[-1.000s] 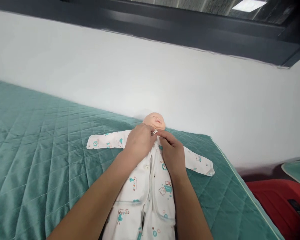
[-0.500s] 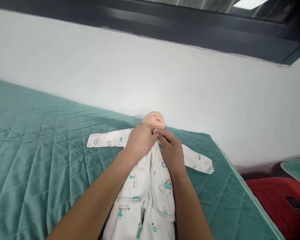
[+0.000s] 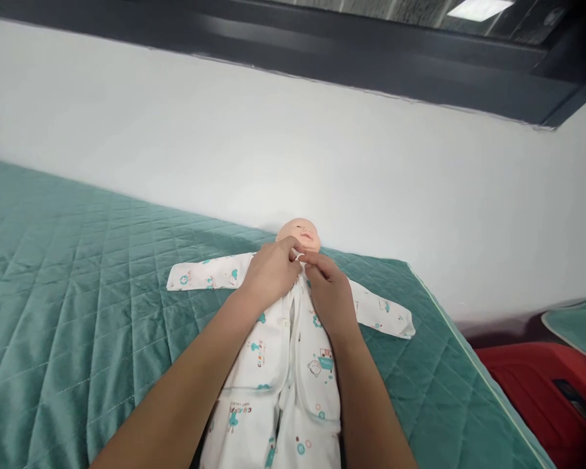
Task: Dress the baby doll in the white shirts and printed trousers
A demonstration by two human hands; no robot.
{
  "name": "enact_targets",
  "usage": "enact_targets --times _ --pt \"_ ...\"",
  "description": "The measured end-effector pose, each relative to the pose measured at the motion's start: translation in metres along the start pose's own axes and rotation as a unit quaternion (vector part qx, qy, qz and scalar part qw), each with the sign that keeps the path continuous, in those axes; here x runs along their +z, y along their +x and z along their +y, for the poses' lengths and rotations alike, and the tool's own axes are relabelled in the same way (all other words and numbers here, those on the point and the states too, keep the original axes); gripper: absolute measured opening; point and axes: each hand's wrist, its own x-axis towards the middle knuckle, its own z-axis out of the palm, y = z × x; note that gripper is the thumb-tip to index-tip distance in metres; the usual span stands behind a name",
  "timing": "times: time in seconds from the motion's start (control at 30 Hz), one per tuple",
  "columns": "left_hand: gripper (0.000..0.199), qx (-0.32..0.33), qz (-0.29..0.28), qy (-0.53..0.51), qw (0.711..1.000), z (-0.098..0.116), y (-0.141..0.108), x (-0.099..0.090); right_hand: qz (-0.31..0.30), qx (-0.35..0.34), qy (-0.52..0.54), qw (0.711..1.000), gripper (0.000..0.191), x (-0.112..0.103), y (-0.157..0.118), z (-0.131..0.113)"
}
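Note:
A baby doll (image 3: 299,233) lies on its back, dressed in a white printed baby jacket (image 3: 261,352) with both sleeves spread out. Below the jacket are matching white trousers (image 3: 244,436). My left hand (image 3: 275,268) is closed at the neckline, pinching the jacket's collar edge just under the doll's chin. Against it, my right hand (image 3: 328,286) pinches the other side of the same collar. A bit of white cloth shows between the fingertips; any fastener there is too small to make out. Lower down, the jacket front hangs apart, with a button (image 3: 286,322) on its left edge.
A green quilted cover (image 3: 102,312) spreads under the doll, and its edge runs down at the right. Behind stands a white wall (image 3: 293,143) below a dark window frame (image 3: 283,55). Beyond the edge is a red chair-like object (image 3: 542,384).
The view has shifted slightly. Both hands stay at the collar, with only small finger movements and the pinch kept.

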Motion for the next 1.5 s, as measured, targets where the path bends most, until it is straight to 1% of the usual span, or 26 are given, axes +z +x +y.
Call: enact_targets --times 0.2,0.37,0.43,0.5,0.57,0.63,0.73,0.8,0.9,1.03,1.2,1.37,1.5 --pt "0.028 -0.006 0.004 -0.026 1.000 -0.004 0.001 0.000 -0.004 0.012 -0.001 1.000 0.022 0.000 0.002 0.000" --pt "0.031 0.010 0.005 -0.033 0.999 -0.004 0.000 0.000 -0.025 0.054 0.010 0.998 0.021 -0.003 0.005 0.001" --pt "0.031 0.006 -0.004 -0.030 1.000 -0.002 0.000 -0.001 -0.032 0.062 0.014 0.997 0.021 -0.004 0.006 0.002" --pt "0.029 -0.005 -0.023 -0.012 1.000 0.000 -0.001 -0.003 -0.038 0.061 0.029 0.997 0.020 -0.005 0.006 0.003" --pt "0.027 -0.004 -0.039 0.021 0.999 0.002 -0.001 -0.005 -0.043 0.062 0.050 0.996 0.019 -0.006 0.006 0.004" --pt "0.025 0.015 -0.044 0.057 0.997 0.003 -0.002 -0.008 -0.042 0.079 0.053 0.995 0.018 -0.006 0.006 0.004" --pt "0.028 0.040 -0.050 0.086 0.994 0.003 -0.004 -0.012 -0.021 0.106 0.020 0.994 0.017 -0.007 0.004 -0.001" --pt "0.029 0.043 -0.057 0.088 0.994 0.002 -0.005 -0.014 -0.006 0.098 0.007 0.995 0.017 -0.008 0.003 -0.004" --pt "0.032 0.048 -0.053 0.081 0.994 0.000 -0.005 -0.015 0.013 0.074 0.007 0.997 0.020 -0.008 0.001 -0.007" --pt "0.038 0.080 -0.061 0.111 0.989 0.000 -0.007 -0.018 0.031 0.060 0.015 0.998 0.025 -0.009 -0.002 -0.008" --pt "0.041 0.088 -0.066 0.176 0.978 0.003 -0.011 -0.020 0.024 0.027 0.000 0.999 0.026 -0.008 -0.004 -0.008" --pt "0.042 0.088 -0.058 0.188 0.976 0.003 -0.009 -0.017 0.028 0.012 -0.022 0.999 0.029 -0.008 -0.005 -0.009" --pt "0.035 0.089 -0.049 0.170 0.980 0.002 -0.008 -0.015 0.033 -0.005 -0.039 0.999 0.029 -0.009 -0.005 -0.009"
